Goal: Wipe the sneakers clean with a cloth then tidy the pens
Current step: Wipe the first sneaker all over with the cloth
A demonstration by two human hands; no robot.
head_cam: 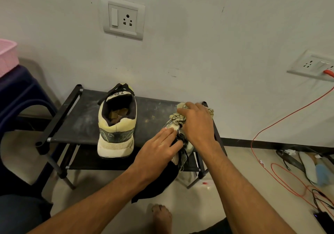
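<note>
Sneaker (175, 158) steadied by the flat, straight-fingered left hand (159, 144); right hand (197, 123) clutches cloth (178, 117) against it.

Single head-worn wide-angle view, angled forward and down.
It looks from near and above the front edge of a low black rack (85, 123), facing the wall (180, 53) behind its rear edge; the left hand (159, 143) and right hand (197, 123) reach in from below.

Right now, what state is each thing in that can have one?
Free sneaker, upright on the rack, heel toward camera, untouched.
Held sneaker, rack's right end, under both hands.
Cloth, bunched, pressed on the held sneaker.
Left hand, fingers straight, resting on that sneaker.
Right hand, gripping the cloth.
Red cable, plugged into the wall socket.
</note>
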